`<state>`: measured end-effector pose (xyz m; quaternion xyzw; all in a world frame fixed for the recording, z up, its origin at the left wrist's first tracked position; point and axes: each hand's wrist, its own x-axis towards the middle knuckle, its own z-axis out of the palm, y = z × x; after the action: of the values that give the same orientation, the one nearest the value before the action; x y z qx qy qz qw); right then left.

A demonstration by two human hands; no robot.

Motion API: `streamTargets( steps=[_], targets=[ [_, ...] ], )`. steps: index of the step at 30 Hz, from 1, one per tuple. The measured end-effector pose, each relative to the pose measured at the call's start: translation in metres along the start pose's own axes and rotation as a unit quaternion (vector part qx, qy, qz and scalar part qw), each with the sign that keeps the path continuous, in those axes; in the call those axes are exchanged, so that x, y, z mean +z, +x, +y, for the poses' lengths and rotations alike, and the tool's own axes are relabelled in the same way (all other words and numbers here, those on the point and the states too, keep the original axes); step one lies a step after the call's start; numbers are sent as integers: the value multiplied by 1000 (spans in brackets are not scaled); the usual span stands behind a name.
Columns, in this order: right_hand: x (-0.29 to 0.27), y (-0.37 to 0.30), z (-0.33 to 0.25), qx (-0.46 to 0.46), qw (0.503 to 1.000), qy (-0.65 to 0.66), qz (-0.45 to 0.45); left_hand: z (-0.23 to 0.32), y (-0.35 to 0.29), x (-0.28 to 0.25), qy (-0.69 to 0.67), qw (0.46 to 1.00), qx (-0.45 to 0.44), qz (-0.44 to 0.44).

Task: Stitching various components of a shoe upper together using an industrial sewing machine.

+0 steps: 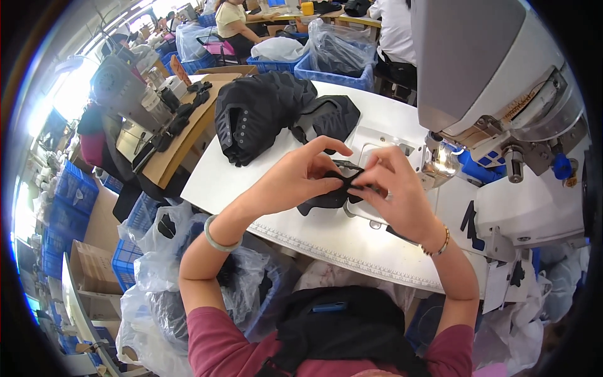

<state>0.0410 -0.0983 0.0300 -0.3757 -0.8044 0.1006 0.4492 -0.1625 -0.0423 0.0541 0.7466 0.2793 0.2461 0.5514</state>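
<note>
Both hands pinch a small black fabric piece [322, 202] above the white sewing table, just in front of the machine's bed plate. My left hand [286, 179] is closed on its left side, thumb and fingers together. At its upper right edge, the fingertips of my right hand [397, 195] are closed on the same piece. The fingers hide part of it, and its full shape cannot be made out. Beyond my hands lies a heap of black shoe uppers [264, 110] with rows of eyelet holes. Another dark upper [336, 119] rests at its right.
A large grey sewing machine [480, 63] overhangs the right side. A printed ruler strip [326, 254] follows the near edge of the table [210, 179]. Black strips [470, 223] lie at the right. Blue crates [342, 75] with plastic bags stand beyond, and plastic bags [151, 295] crowd the lower left.
</note>
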Motion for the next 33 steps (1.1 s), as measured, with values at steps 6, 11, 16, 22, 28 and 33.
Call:
streamTargets(
  steps=[6,11,16,22,28,33],
  targets=[
    [10,-40,-2,-274,924,-266,-3,-15,-1,6,-61,998,15,27],
    [6,-43,-2,-315,901,-299,0,-16,-1,10,-72,997,2,25],
    [12,-42,-8,-292,928,-231,-29,-18,-10,13,-59,998,6,35],
    [11,-31,-22,269,950,134,-91,-29,-33,40,240,906,235,258],
    [53,-38,-30,13,987,137,-78,-109,-64,-7,-286,903,-241,209],
    [135,-46,-11,-163,966,-10,-199,-139,-69,-47,-380,874,-7,303]
  ],
)
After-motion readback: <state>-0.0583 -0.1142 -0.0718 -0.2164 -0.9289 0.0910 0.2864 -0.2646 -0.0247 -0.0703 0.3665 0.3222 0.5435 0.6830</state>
